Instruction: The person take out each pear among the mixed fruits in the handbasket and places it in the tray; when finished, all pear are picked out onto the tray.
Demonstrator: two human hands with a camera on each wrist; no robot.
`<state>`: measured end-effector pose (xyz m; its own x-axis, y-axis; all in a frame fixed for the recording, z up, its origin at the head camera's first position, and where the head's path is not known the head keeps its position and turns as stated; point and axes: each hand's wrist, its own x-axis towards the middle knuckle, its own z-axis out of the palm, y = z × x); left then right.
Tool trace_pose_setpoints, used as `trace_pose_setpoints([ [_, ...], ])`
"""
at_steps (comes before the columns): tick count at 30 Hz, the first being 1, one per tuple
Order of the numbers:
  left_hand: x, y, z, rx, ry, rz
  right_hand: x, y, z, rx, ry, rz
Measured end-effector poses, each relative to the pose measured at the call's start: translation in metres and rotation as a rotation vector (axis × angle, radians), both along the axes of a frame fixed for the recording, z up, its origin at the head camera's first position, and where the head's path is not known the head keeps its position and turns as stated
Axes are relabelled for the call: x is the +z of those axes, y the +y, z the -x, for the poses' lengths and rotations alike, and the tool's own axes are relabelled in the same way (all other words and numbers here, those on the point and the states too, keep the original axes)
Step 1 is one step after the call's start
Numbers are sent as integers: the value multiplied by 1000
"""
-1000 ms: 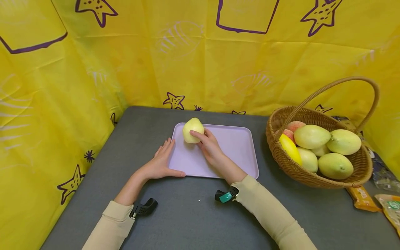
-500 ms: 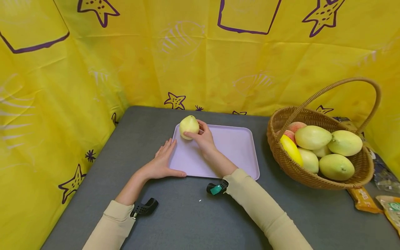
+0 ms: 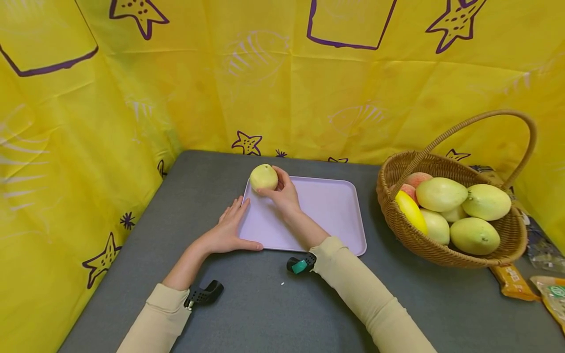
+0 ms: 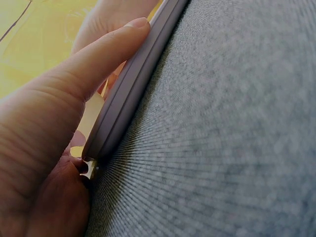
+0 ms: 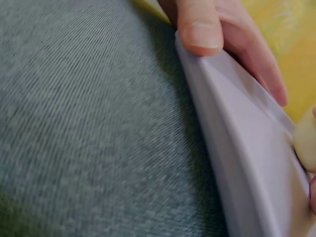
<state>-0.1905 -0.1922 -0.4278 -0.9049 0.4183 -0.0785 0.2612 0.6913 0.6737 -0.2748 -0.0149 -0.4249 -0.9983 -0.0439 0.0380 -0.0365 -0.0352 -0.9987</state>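
A pale yellow pear (image 3: 263, 177) is at the far left corner of the lavender tray (image 3: 326, 206). My right hand (image 3: 286, 200) holds it from the right, thumb in front and fingers behind. The pear (image 5: 306, 143) is at the right edge of the right wrist view, against the tray (image 5: 247, 138). My left hand (image 3: 224, 234) rests at the tray's near left corner, fingers straight along the left side and thumb on the front edge. In the left wrist view, the left thumb (image 4: 108, 54) lies on the tray's rim (image 4: 126, 98).
To the right stands a wicker basket (image 3: 428, 249) with a tall handle, holding peaches (image 3: 418, 178), a bright yellow fruit (image 3: 410, 213) and several pale green-yellow fruits (image 3: 474, 236). An orange packet (image 3: 514, 282) lies beside it. Yellow patterned cloth (image 3: 282, 98) hangs behind and left of the grey table (image 3: 247, 314).
The right hand has carried the pear leftward and slightly back, to the tray's far left corner. In the last half second it moved only a little. My left hand has stayed put.
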Motion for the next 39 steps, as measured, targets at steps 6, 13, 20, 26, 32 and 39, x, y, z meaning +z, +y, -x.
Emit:
trace_pose_setpoints([
  [6,0,1,0,0,-2,7,-3,1,0,14,9,-13],
  [13,0,3,0,0,-6,4,-1,5,-2,4,-32,38],
  [20,-1,3,0,14,19,-32,-1,5,-3,-5,-48,64],
  [26,-1,3,1,-7,24,-45,0,8,-9,-7,-98,95],
  [32,1,3,1,-19,20,-53,7,16,-21,-29,-220,210],
  [39,2,-1,1,-2,-1,-41,16,27,-42,24,-321,327],
])
